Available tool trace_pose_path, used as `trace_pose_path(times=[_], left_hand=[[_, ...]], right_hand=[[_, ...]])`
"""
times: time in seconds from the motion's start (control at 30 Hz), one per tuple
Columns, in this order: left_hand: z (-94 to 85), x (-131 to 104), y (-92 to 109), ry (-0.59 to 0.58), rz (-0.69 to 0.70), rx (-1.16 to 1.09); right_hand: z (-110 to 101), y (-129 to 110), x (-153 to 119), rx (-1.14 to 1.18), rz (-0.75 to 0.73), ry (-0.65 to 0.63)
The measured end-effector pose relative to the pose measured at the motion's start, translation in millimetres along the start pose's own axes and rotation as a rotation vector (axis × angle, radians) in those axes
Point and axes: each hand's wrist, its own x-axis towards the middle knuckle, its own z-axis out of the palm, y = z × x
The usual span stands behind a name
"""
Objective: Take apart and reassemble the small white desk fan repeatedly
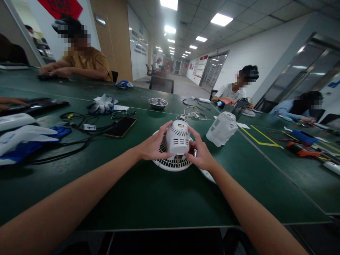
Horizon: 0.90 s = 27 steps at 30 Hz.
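Note:
Between my two hands is a white plastic fan motor housing (178, 138) with slotted vents. My left hand (154, 143) grips its left side, thumb low and fingers along the top edge. From the right, my right hand (200, 150) holds it with fingers curled against its side. Under the housing a round white fan grille (172, 165) lies on the green table, partly hidden by the housing and my hands. Beside my right wrist, part of a white curved piece (208, 176) shows. A second white vented housing (222, 129) stands a little farther to the right.
A phone (121, 126), black cables (79, 141) and work gloves (102, 104) lie to the left. Farther back are a metal bowl (158, 103) and a white cable (192, 114). Tools (302, 148) lie at right. Other people sit around the table (148, 202).

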Motion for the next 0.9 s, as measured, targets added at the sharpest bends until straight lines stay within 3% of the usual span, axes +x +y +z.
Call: trace_pose_path(times=[0.23,0.9], left_hand=[[3.1,3.7,8.3,0.040,-0.060,0.118],[0.5,7.7,10.5,0.073,-0.006,0.110]], right_hand=[[0.7,-1.8,1.8,0.005,-0.007,0.015],[-2.0,-3.5,5.7,-0.008,0.041,0.018]])
